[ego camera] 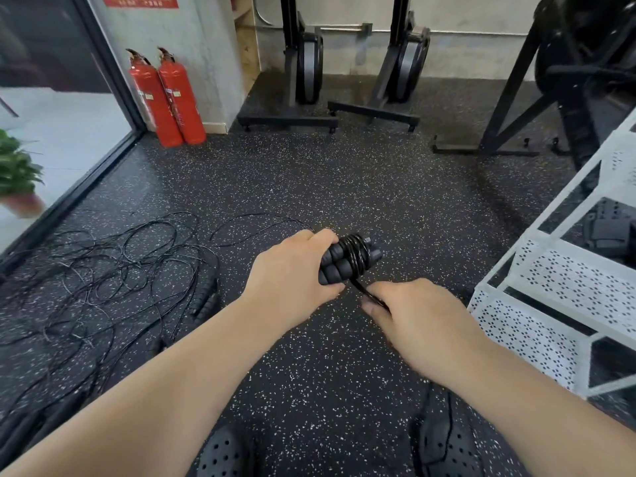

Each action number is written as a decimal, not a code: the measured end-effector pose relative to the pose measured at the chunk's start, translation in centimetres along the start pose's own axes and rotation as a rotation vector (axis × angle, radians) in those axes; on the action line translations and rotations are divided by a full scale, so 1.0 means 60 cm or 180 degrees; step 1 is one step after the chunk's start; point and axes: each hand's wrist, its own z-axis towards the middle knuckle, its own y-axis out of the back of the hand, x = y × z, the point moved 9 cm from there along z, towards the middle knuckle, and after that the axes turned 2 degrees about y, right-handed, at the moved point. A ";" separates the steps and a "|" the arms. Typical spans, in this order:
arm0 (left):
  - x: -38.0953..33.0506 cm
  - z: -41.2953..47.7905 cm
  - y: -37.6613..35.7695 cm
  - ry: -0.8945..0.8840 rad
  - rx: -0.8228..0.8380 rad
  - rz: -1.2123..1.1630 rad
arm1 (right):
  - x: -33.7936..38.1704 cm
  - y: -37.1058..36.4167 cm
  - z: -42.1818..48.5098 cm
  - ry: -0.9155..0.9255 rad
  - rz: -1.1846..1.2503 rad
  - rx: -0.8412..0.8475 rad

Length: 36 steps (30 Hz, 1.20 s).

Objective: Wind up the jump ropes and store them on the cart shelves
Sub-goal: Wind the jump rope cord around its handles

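My left hand (292,273) grips the two black ribbed handles of a jump rope (339,261), held side by side above the floor. Black cord is wound in several turns around the handles' far end. My right hand (416,316) pinches the cord's loose end just below the handles, pulled taut. A tangle of loose black ropes (103,270) lies on the floor to the left, with more handles (206,297) at its right edge. The white perforated cart (564,287) stands at the right, its shelves beside my right hand.
Two red fire extinguishers (168,98) stand against the back wall by a glass door. Black exercise machines (309,77) line the far wall, and another frame stands at the back right. A potted plant (17,173) is behind the glass. Dark items lie on an upper cart shelf (609,232).
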 end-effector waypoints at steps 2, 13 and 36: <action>-0.001 0.001 -0.007 -0.0031 0.0025 0.0187 | 0.015 0.020 -0.006 0.0089 -0.0366 -0.0031; -0.065 -0.024 -0.024 -0.1081 0.0354 0.0320 | -0.041 0.094 0.023 0.0111 0.0136 -0.0659; -0.106 -0.067 0.017 -0.0957 0.1016 -0.1383 | -0.098 0.000 0.026 -0.0278 0.3596 0.1012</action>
